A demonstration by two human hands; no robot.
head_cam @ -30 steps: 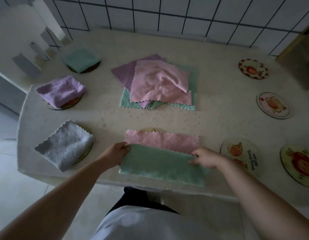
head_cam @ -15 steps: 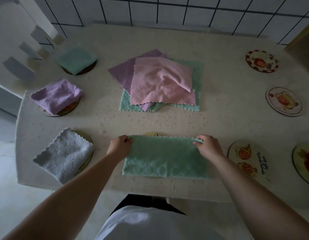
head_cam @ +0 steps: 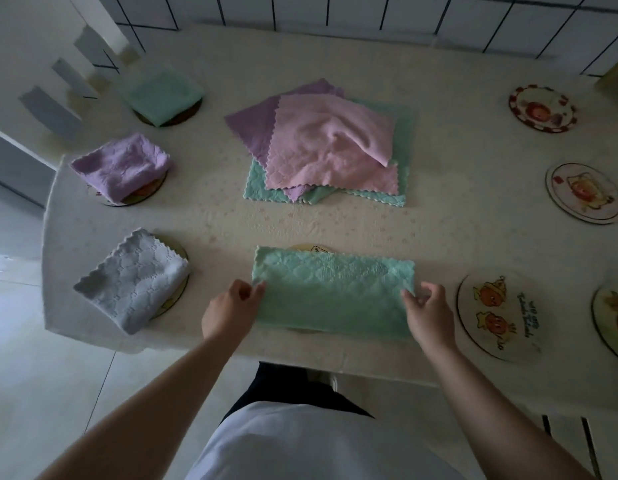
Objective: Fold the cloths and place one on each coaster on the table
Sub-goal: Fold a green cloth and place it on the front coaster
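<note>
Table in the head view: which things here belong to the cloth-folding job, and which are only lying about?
Belonging to the job:
- green cloth, pinched at its ends by the left hand and right hand
- cloth pile
- folded cloths on coasters: green, purple, grey
- bare coasters

Only lying about:
- white chair
- tiled wall

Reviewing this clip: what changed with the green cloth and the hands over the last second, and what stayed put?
A second ago the green cloth lay half open with its pink underside showing. Both hands carried the near edge away to the far edge, closing the fold. Now the left hand and right hand have slid back to the strip's short ends and pinch them. The central pile and the three cloths folded on the left coasters stayed put.
</note>
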